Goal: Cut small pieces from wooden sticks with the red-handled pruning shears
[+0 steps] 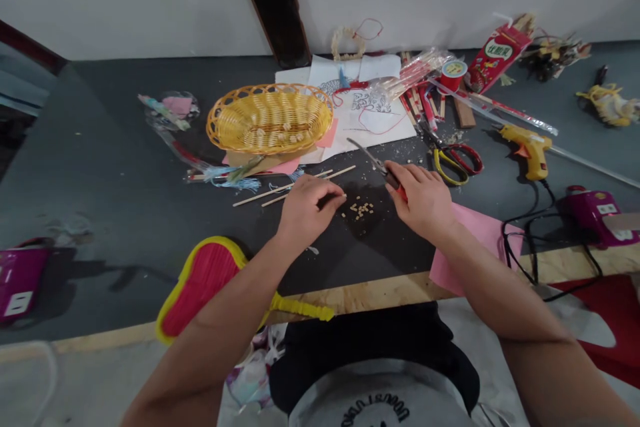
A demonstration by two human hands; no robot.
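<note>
One pair of red-handled scissors (383, 170) sits clenched in the right hand (423, 200); the left hand (310, 210) pinches something too small to tell. Tan bits (359, 210) lie between the hands; a wicker basket (270, 119) beyond holds several more.

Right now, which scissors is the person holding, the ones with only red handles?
Yes, the red-handled scissors, gripped in the right hand. The yellow-and-red-handled scissors lie apart, with no hand touching them.

Whatever the left hand (309, 211) pinches is hidden by its fingers; the right hand (423, 203) covers the grip of the red-handled scissors (371, 161); a magenta case (20, 283) at nine o'clock runs off the frame
</note>
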